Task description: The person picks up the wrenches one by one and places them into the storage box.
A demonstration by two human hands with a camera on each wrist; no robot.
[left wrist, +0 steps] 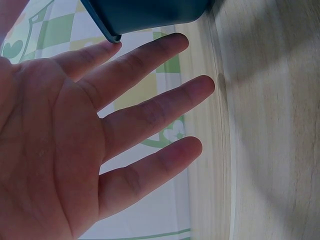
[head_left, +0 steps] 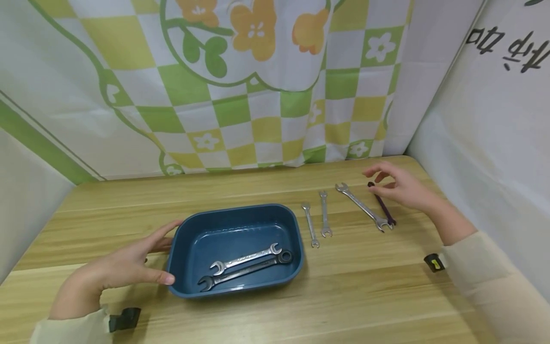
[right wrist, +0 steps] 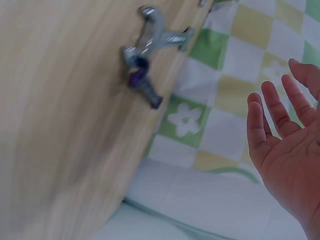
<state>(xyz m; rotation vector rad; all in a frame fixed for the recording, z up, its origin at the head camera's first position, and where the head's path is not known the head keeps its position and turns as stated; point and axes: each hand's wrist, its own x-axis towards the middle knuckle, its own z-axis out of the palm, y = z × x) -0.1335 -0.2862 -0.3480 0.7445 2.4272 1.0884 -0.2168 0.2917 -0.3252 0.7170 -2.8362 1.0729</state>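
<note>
Cloth (head_left: 232, 112) in green and yellow checks hangs beyond the table, whose wood-grain top (head_left: 343, 296) stretches out before me. On it, left of centre, sits a dark blue tray (head_left: 227, 243). My left hand (head_left: 129, 263) is spread at the tray's left end, thumb at the near corner, index finger at the far one, the other fingers straight and clasping nothing. My right hand (head_left: 399, 188) is empty, fingers loosely bent and parted from the thumb, over the table's far right. In the tray, a dark wrench (head_left: 245, 273) lies nearer me, beside a silver wrench (head_left: 245, 260). Out on the table, a larger silver wrench (head_left: 360, 204) slants just left of my right hand. Between that one and my palm is a dark purple wrench (head_left: 384, 206): its far end lies below my thumb and fingertips, ungripped, and its near end overlaps the larger silver wrench's in my view. Two small wrenches (head_left: 324, 215) lie farther left, near the tray.
</note>
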